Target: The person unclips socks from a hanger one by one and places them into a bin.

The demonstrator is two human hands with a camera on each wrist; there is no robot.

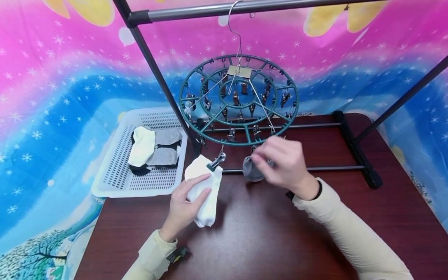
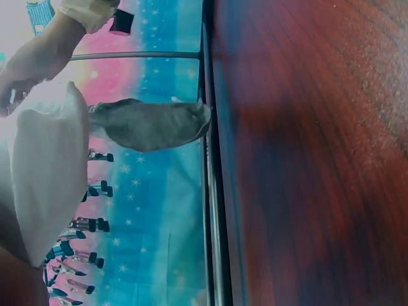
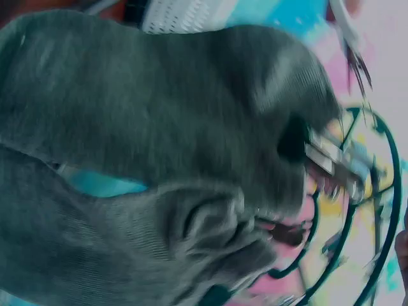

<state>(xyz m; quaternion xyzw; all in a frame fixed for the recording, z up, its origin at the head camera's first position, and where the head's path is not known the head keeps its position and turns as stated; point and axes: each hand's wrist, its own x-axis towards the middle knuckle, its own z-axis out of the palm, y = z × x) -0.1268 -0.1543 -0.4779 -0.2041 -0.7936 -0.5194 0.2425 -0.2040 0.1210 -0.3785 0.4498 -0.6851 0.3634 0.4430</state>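
Observation:
My left hand (image 1: 185, 206) holds a white sock (image 1: 206, 216) between thumb and fingers. A metal clip (image 1: 217, 160) hanging from the rack's rim bites the sock's top edge. In the left wrist view the white sock (image 2: 51, 159) hides most of that hand. My right hand (image 1: 285, 165), blurred and loosely curled with nothing visible in it, overlaps a grey sock (image 1: 250, 171) in the head view. Close up in the right wrist view, two grey socks (image 3: 159, 102) hang side by side, one gripped at its edge by a clip (image 3: 331, 162).
A round green drying rack (image 1: 248, 134) with many clips hangs by a hook from a metal bar (image 1: 196, 11). On the left, a white basket (image 1: 108, 167) contains white and grey socks (image 1: 164, 155). The stand's dark foot (image 1: 367, 171) rests on the brown table (image 1: 266, 233).

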